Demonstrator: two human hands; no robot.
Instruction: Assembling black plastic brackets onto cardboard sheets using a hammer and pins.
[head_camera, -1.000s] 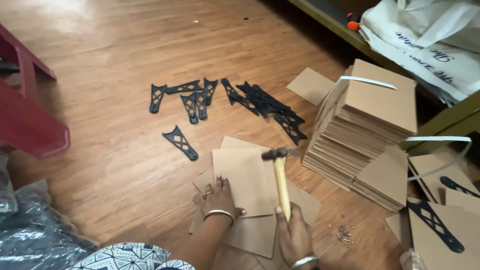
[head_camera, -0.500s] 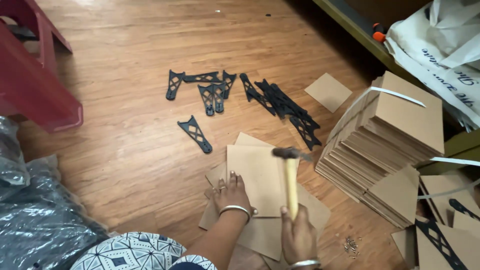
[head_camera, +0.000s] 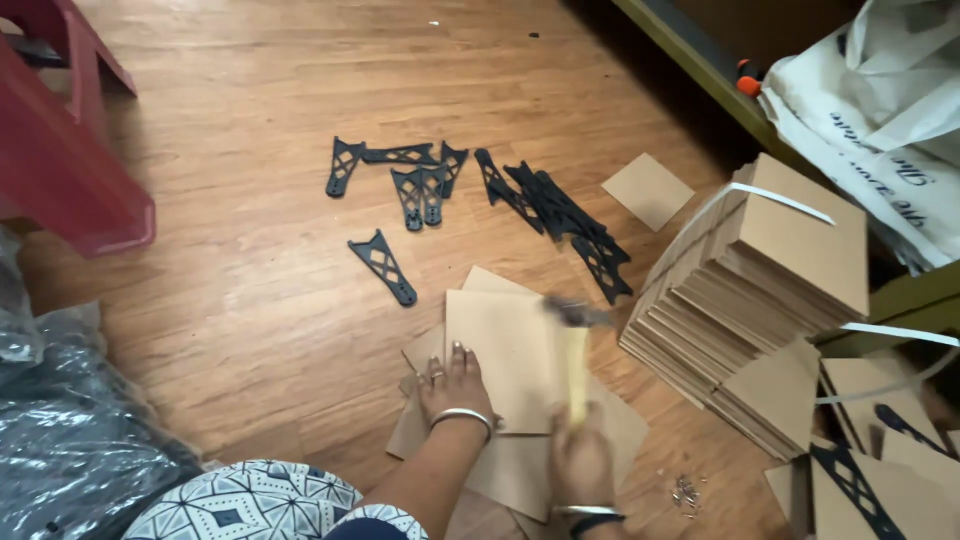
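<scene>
- Our left hand (head_camera: 455, 385) lies flat, fingers spread, pinning the cardboard sheet (head_camera: 505, 355) to the floor.
- Our right hand (head_camera: 580, 460) grips the hammer (head_camera: 573, 350), head blurred at the sheet's 3 o'clock edge.
- Black brackets (head_camera: 545, 205) lie at 12 o'clock.
</scene>
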